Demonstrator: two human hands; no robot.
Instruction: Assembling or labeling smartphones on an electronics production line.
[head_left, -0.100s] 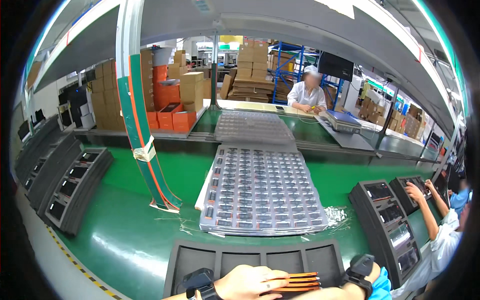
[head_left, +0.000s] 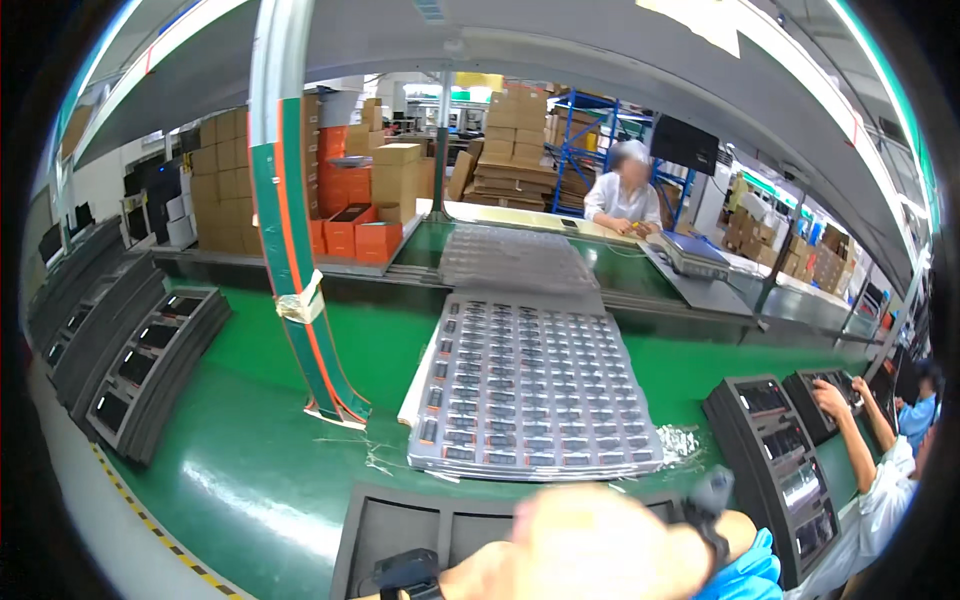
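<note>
My left hand (head_left: 480, 572) reaches in from the lower edge, a black device (head_left: 405, 572) strapped at its wrist. Smeared by motion, my right hand (head_left: 610, 540) comes from the right and covers the left hand's fingers. A similar black device (head_left: 708, 515) is on my right wrist. Both hands are over a dark foam tray (head_left: 395, 525) with rectangular compartments; the part behind my hands is hidden. Neither hand's fingers can be made out, nor anything in them. Beyond stands a stack of clear plastic trays (head_left: 535, 395) holding rows of small dark parts with orange edges.
Stacked foam trays (head_left: 150, 365) with dark flat devices stand at left; another foam stack (head_left: 780, 455) is at right. A taped post (head_left: 285, 220) rises from the green bench (head_left: 250, 430). A co-worker's hands (head_left: 835, 395) work at far right; another person (head_left: 625, 195) sits opposite.
My right hand has come up in front of my left. The thin orange-edged pieces under my left fingers are no longer visible. The view has shifted slightly.
</note>
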